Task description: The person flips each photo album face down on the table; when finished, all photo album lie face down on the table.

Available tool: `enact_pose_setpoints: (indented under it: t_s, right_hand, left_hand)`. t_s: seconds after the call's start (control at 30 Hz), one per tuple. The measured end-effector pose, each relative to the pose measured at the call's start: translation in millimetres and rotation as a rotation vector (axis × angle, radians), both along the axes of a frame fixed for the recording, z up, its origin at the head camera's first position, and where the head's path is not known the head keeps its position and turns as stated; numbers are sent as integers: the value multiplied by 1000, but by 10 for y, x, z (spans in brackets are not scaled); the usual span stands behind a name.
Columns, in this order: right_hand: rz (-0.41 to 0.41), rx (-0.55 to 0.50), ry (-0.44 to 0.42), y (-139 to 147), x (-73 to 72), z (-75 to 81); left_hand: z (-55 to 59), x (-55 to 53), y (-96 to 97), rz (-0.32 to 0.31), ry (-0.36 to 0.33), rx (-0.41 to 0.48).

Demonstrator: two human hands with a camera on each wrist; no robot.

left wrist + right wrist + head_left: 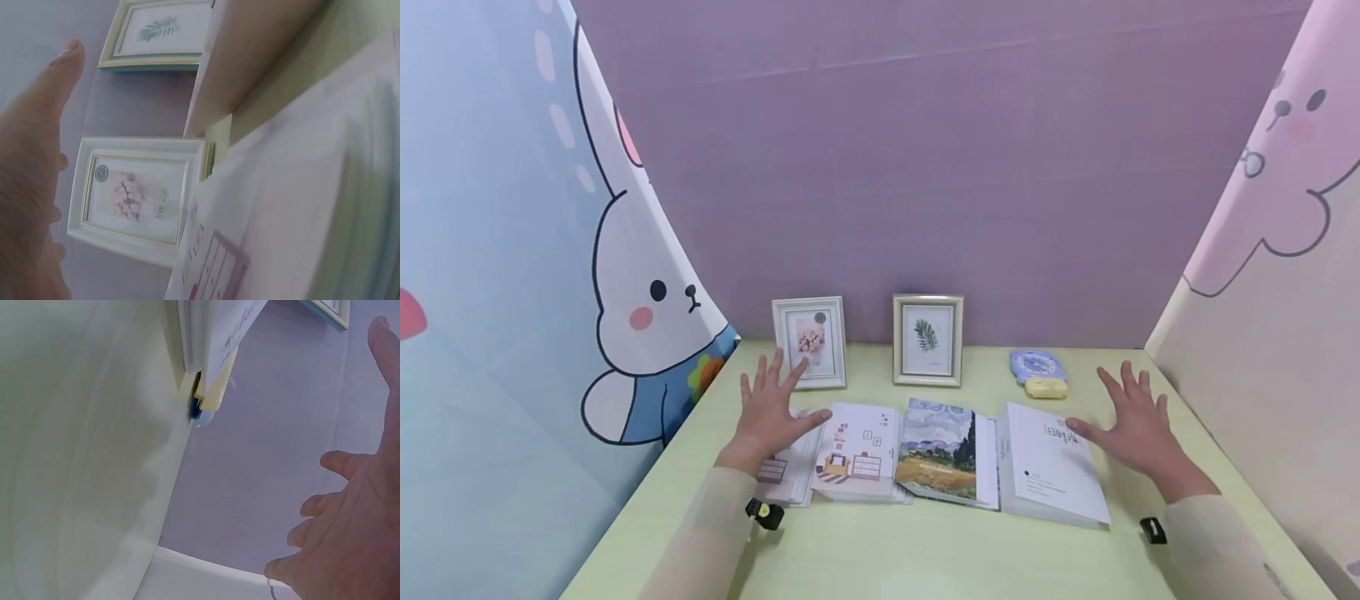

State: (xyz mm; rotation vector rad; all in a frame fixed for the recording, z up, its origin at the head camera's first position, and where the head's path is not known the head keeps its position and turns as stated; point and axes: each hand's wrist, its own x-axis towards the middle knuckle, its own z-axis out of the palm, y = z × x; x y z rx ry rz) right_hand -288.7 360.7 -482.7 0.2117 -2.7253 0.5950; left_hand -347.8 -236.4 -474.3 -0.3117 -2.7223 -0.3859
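Both hands hover with fingers spread and hold nothing. The left hand (772,417) is above a notebook with a drawer drawing (782,477), at the left end of a row of books. Beside it lies a pale notebook with a room drawing (859,446), then a book with a painted landscape cover (936,450). The right hand (1138,429) hangs at the right side of a white-covered book (1052,467), its thumb overlapping the cover in the head view. In the right wrist view that hand's fingers (337,534) are extended, apart from everything.
Behind the books stand a white picture frame (808,379) with pink flowers and a gold-rimmed frame (927,379) with a green leaf. A blue round dial-like thing (1036,363) and a small yellow object (1046,388) lie at the back right. Walls enclose the table (970,554).
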Motion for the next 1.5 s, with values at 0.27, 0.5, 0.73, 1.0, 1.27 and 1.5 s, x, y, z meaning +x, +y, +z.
enact_pose_setpoints:
  t_s: [0.27,0.5,0.73,1.0,1.27,1.5]
  right_hand:
    - [10,-18,2,-20,90,0]
    - [31,-51,-5,-35,217,6]
    - [40,-77,1,-86,325,0]
    - [44,-130,13,-110,453,13]
    - [61,-158,-10,-173,574,35]
    - [60,-161,-38,-218,645,29]
  left_hand:
    - [-22,45,110,-37,14,36]
    - [-26,104,231,-76,14,92]
    - [-41,176,393,-124,25,128]
    - [-96,230,600,-198,59,160]
    - [-116,310,837,-244,30,203]
    - [-159,354,1072,-259,-5,228]
